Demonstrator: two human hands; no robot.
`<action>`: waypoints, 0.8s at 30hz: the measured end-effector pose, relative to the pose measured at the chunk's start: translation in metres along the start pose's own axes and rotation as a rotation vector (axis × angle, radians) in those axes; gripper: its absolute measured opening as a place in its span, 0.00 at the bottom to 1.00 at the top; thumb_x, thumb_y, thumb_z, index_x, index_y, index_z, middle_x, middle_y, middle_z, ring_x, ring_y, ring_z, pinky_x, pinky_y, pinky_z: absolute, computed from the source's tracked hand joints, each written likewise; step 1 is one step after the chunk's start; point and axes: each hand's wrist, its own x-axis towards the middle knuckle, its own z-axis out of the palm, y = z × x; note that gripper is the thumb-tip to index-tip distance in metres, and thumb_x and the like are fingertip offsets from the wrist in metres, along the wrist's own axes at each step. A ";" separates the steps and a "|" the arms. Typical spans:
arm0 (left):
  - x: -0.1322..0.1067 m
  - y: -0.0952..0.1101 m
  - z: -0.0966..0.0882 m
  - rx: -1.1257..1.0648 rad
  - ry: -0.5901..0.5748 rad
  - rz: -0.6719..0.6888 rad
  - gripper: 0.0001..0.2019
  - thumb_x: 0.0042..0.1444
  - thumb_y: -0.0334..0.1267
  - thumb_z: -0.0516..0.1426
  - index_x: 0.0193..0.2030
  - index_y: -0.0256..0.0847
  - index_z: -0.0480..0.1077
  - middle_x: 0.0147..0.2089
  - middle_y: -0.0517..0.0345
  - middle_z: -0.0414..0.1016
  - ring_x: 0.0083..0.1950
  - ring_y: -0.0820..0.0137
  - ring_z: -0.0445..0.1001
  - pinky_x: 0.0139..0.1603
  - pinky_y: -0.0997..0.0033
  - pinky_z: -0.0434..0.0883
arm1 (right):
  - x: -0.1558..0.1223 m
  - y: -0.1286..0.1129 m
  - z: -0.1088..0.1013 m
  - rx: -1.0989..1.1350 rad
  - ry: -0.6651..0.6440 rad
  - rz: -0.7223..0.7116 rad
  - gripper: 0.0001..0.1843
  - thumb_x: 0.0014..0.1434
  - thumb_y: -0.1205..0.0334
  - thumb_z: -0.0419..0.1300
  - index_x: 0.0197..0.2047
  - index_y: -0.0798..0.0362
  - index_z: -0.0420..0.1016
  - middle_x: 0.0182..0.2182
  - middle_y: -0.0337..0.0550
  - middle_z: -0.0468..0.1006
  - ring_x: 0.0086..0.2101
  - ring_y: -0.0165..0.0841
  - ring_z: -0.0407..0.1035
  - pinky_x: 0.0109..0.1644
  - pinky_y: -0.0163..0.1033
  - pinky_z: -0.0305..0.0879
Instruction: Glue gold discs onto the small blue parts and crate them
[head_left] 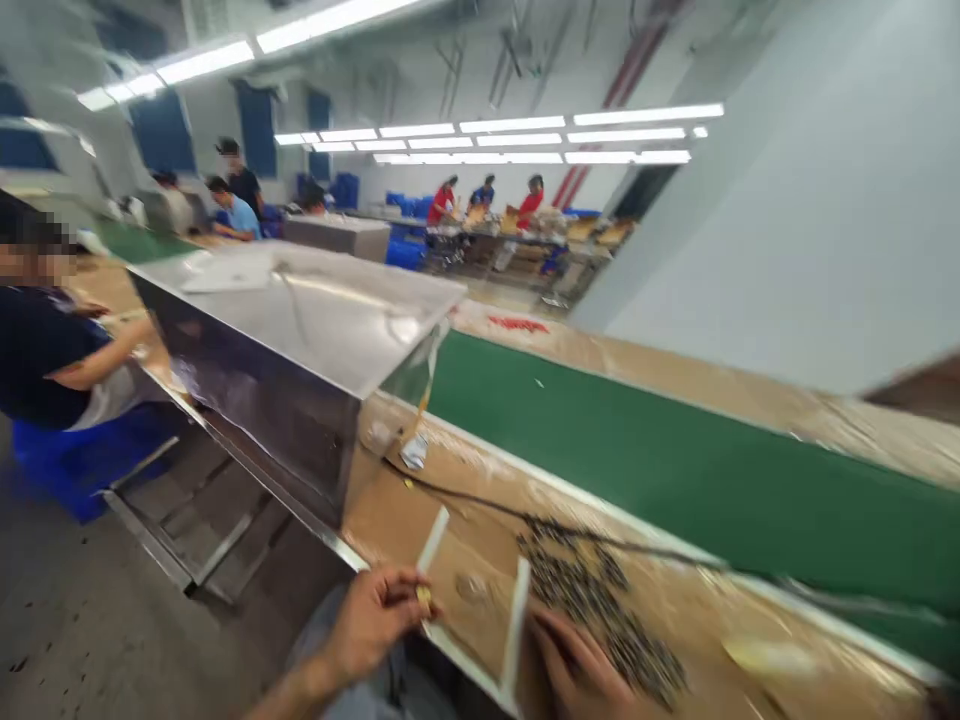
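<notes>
My left hand [379, 618] is closed at the table's front edge, thumb and fingers pinching a small yellowish piece [424, 597] whose exact kind is too blurred to make out. My right hand [574, 660] is low over the brown tabletop, its fingers stretched out beside a white strip [514, 625], with nothing visible in them. Just beyond it spreads a pile of small dark, thin parts [600, 600]. A second white strip [433, 540] lies near my left hand. Between the two strips is a small clear round item [471, 586].
A green conveyor belt [637, 450] runs along the table's far side. A large metal hood [300, 310] stands at the left, and a black cable [465, 497] crosses the tabletop. A co-worker [45, 340] sits beyond the hood; other people work farther back.
</notes>
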 end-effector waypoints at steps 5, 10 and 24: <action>0.009 -0.001 0.002 -0.009 -0.036 -0.074 0.29 0.61 0.57 0.75 0.61 0.41 0.84 0.56 0.44 0.91 0.61 0.55 0.88 0.65 0.59 0.82 | -0.028 0.040 0.016 0.133 0.098 -0.020 0.18 0.73 0.46 0.63 0.45 0.48 0.90 0.45 0.50 0.90 0.45 0.46 0.85 0.56 0.54 0.83; 0.019 0.001 0.011 0.088 -0.054 -0.008 0.20 0.67 0.50 0.72 0.60 0.42 0.86 0.53 0.47 0.92 0.57 0.56 0.91 0.60 0.61 0.86 | -0.035 0.055 0.026 0.120 0.134 -0.005 0.12 0.75 0.52 0.66 0.49 0.48 0.89 0.47 0.47 0.89 0.47 0.41 0.84 0.57 0.49 0.80; 0.043 -0.037 0.008 0.015 -0.081 -0.075 0.16 0.71 0.48 0.69 0.57 0.39 0.84 0.51 0.45 0.92 0.52 0.60 0.92 0.50 0.67 0.87 | -0.019 -0.006 0.013 0.161 0.083 -0.224 0.10 0.75 0.68 0.68 0.53 0.45 0.89 0.48 0.45 0.91 0.49 0.39 0.87 0.56 0.47 0.84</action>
